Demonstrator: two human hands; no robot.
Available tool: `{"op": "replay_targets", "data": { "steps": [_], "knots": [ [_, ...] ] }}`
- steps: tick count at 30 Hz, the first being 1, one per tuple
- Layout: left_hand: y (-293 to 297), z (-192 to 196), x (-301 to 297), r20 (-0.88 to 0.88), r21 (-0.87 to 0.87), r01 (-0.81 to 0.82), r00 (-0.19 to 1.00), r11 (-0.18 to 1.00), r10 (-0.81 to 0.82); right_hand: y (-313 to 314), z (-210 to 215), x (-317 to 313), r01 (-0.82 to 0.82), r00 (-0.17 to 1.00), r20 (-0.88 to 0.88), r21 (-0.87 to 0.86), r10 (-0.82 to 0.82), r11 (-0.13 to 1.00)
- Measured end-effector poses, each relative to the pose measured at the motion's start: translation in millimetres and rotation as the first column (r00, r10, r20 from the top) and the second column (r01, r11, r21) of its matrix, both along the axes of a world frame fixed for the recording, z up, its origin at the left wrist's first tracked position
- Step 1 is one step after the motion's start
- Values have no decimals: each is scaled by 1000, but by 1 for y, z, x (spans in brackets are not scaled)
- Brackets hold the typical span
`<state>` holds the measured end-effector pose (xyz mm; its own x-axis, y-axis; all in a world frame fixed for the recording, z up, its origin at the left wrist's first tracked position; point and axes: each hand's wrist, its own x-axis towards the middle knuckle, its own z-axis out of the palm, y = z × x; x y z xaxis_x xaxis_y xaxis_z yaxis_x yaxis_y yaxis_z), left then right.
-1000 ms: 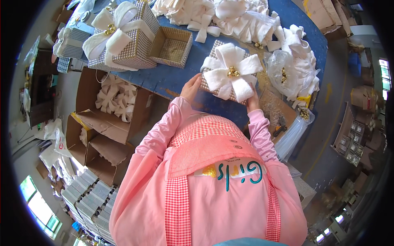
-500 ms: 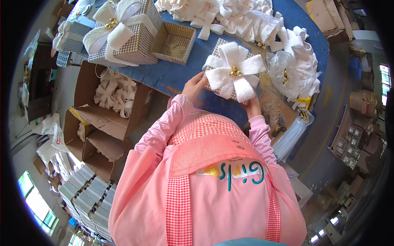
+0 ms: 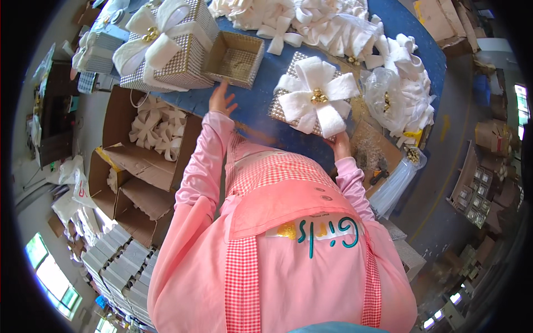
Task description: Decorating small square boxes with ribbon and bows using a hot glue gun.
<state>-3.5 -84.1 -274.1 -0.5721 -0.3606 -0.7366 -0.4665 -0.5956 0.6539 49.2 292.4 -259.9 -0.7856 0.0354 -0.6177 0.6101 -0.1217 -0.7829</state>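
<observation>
A square gift box top or box (image 3: 277,109), with a silvery beaded surface, lies at the middle of the blue table. A white plush bow (image 3: 338,91) covers it, with gold bells (image 3: 318,96) at its centre. My right hand (image 3: 340,145) holds its near edge, the fingertips partly hidden under it. My left hand (image 3: 222,101) is empty, fingers apart, just in front of an open beaded box (image 3: 251,71) with a gold-toned inside. Left of that box stand larger bow-topped boxes (image 3: 189,69), stacked.
White plush bows (image 3: 327,33) lie heaped along the table's far side. A clear plastic bag (image 3: 383,91) with gold bells sits at the right, and black-handled pliers (image 3: 380,173) lie near the right edge. Below the left edge, a cardboard carton (image 3: 119,119) holds more bows.
My left hand has let go of the bow-topped box and moved left to the open box, fingers spreading. My right hand stays at the bow-topped box, which has hardly moved.
</observation>
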Motion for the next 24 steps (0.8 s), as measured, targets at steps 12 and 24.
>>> {"op": "replay_targets", "data": {
  "steps": [12,24],
  "knots": [
    [-24,-13,-49,90,168,9,996,986,-24,3,7,3,58,998,30,-51,-56,997],
    [-31,-38,-66,55,173,120,990,978,-131,1,22,4,-137,990,-32,77,140,988]
  ]
}}
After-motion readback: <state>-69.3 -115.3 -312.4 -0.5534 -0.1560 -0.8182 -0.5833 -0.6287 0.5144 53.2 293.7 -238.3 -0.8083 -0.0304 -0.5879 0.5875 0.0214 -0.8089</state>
